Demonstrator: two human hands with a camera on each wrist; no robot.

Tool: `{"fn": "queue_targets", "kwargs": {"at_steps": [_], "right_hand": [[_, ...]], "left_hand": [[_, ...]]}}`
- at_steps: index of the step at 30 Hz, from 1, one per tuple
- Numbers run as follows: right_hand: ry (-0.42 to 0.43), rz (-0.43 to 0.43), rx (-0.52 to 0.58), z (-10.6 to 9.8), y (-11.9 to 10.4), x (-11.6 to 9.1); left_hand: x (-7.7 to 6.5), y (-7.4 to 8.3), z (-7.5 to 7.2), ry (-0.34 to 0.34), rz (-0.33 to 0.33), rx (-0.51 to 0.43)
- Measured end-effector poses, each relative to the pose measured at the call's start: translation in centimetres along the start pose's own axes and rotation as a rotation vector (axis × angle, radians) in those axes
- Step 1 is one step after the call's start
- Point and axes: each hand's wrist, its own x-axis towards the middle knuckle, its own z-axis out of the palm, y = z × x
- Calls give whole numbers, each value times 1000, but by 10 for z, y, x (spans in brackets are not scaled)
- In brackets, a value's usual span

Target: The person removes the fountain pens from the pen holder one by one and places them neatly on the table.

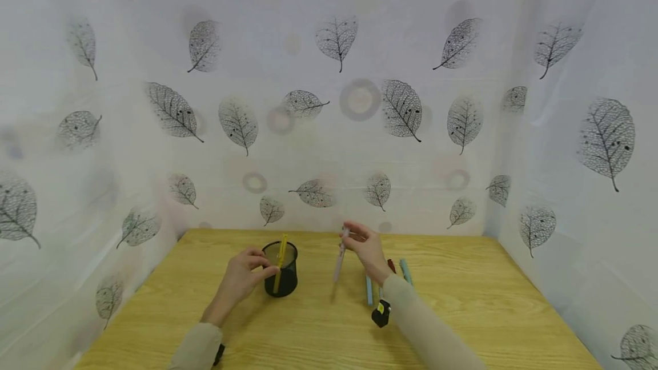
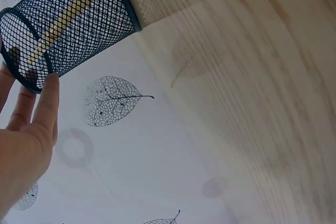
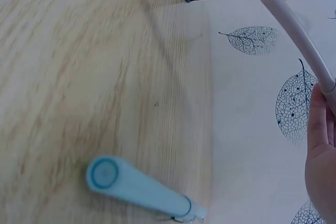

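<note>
A black mesh pen holder (image 1: 289, 280) stands upright left of the middle, with a yellow pen (image 1: 282, 250) leaning in it. My left hand (image 1: 244, 274) holds the holder near its rim, thumb across the front and fingers at the left side. In the left wrist view the fingertips lie right at the holder's rim (image 2: 44, 59). To the right, my right hand (image 1: 366, 249) pinches a pale pink pen (image 1: 340, 261) by its upper end. The pen's lower end points down above the table, tilted a little to the left.
Right of the middle lie a light blue pen (image 1: 369, 291), a teal pen (image 1: 406, 271), a dark red item (image 1: 392, 265) and a small black object with a yellow mark (image 1: 381, 314). A leaf-print curtain (image 1: 329, 147) closes off the back and sides of the wooden table (image 1: 319, 336).
</note>
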Motion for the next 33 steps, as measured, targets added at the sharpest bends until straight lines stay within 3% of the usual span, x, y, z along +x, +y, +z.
{"fn": "queue_targets", "kwargs": {"at_steps": [12, 17, 25, 33], "right_hand": [[-76, 79, -50, -18, 4, -5], [-85, 83, -91, -26, 0, -5], [-167, 94, -188, -43, -3, -5], [-170, 88, -259, -59, -7, -5]], "left_hand": [[0, 1, 0, 2, 5, -17], [-1, 2, 0, -1, 3, -21], [-1, 2, -1, 6, 1, -19], [0, 0, 0, 9, 6, -3]]}}
